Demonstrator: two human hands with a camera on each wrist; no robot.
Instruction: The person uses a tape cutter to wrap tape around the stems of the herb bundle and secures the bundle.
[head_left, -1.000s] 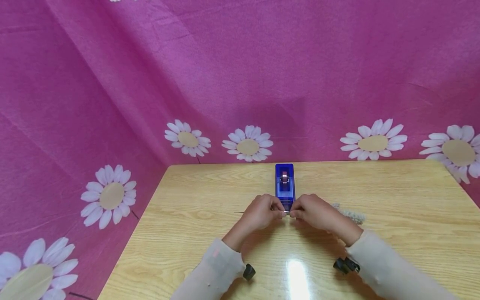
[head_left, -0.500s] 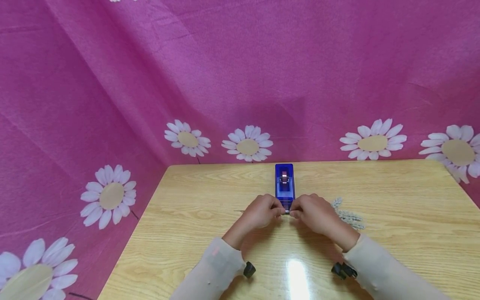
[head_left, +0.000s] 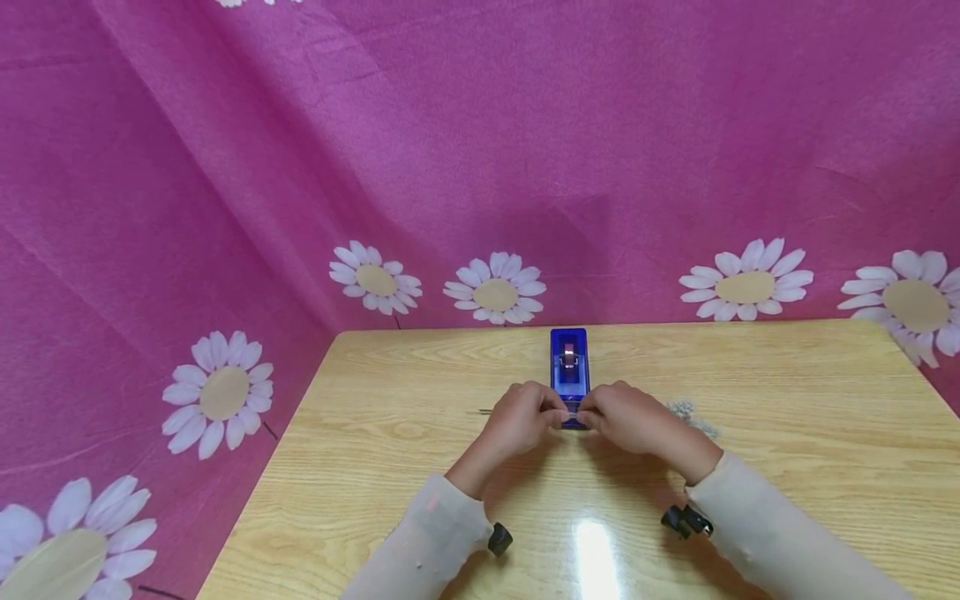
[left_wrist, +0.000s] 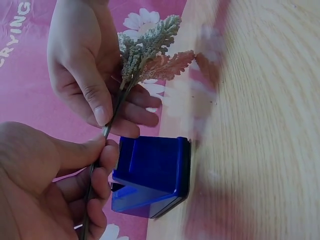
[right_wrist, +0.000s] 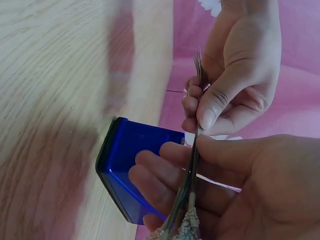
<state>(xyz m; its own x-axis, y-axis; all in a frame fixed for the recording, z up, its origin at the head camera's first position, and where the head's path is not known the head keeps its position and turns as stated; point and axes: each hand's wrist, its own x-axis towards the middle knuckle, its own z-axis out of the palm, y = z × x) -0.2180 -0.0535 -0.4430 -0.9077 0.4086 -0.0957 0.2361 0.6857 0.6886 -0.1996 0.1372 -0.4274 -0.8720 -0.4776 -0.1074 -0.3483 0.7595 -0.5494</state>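
Observation:
A small bunch of artificial flower sprigs with fuzzy grey-green and pinkish heads (left_wrist: 152,45) is held by its thin dark stems (right_wrist: 191,167), lying crosswise in front of me. My left hand (head_left: 522,419) grips the stems, thumb against curled fingers, with their cut ends (head_left: 484,412) poking out past it. Closer to the heads, my right hand (head_left: 626,417) pinches the same stems under its thumb, its other fingers spread behind them. A glossy patch (left_wrist: 106,131) shows on the stems between both thumbs. Just beyond the fingertips stands a blue tape dispenser (head_left: 570,379).
The wood-grain table (head_left: 405,375) runs back to a pink cloth (head_left: 480,167) printed with white daisies. Black cameras (head_left: 500,539) sit under both sleeves.
Both hands have shifted slightly away from me, over the dispenser's near end. The sprigs have turned, so their heads fanned out and now look more bunched. The dispenser has stayed in place.

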